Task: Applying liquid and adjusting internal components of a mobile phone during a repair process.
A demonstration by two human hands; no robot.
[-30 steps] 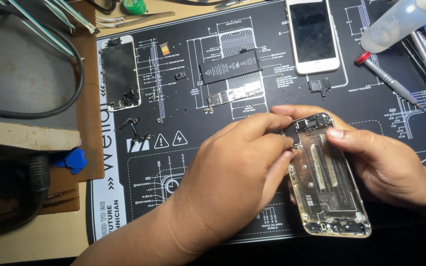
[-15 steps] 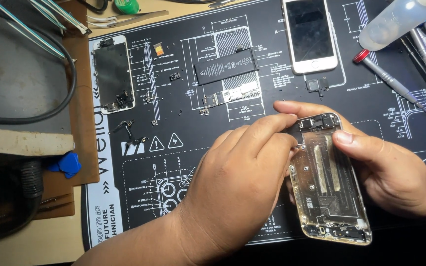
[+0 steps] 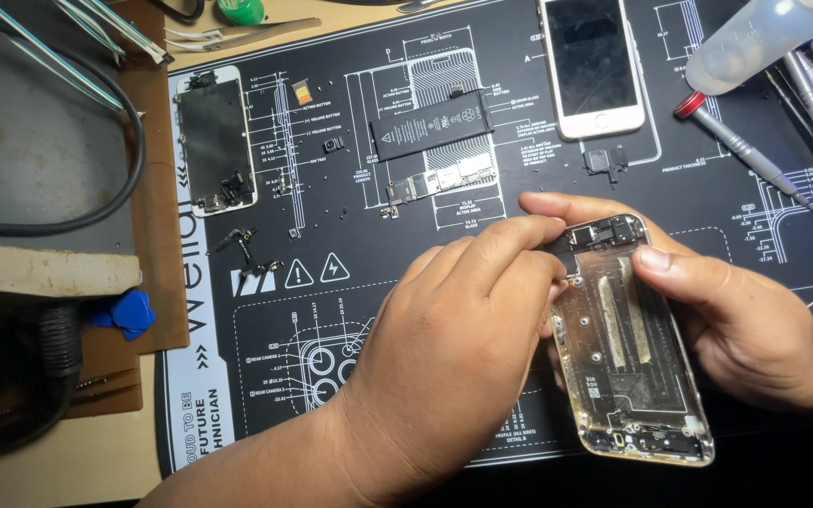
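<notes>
Nearest, the gutted phone housing [image 3: 628, 362] lies on the black repair mat [image 3: 331, 376], its gold frame empty but for adhesive strips. The right hand [image 3: 755, 325] is clamped around it; the left hand [image 3: 454, 348] pinches at its top edge. Farther off lie a battery [image 3: 430, 124], a white phone [image 3: 590, 61] and a clear bottle [image 3: 755, 38], contents unclear.

left hand [image 3: 444, 348] hides phone chassis [image 3: 628, 362] left edge and whatever its fingertips pinch. clear bottle [image 3: 755, 38] cut off at top edge. mat screws too small to tell.

Bare metal phone housing [image 3: 628, 367], matt mat [image 3: 350, 310]
</notes>
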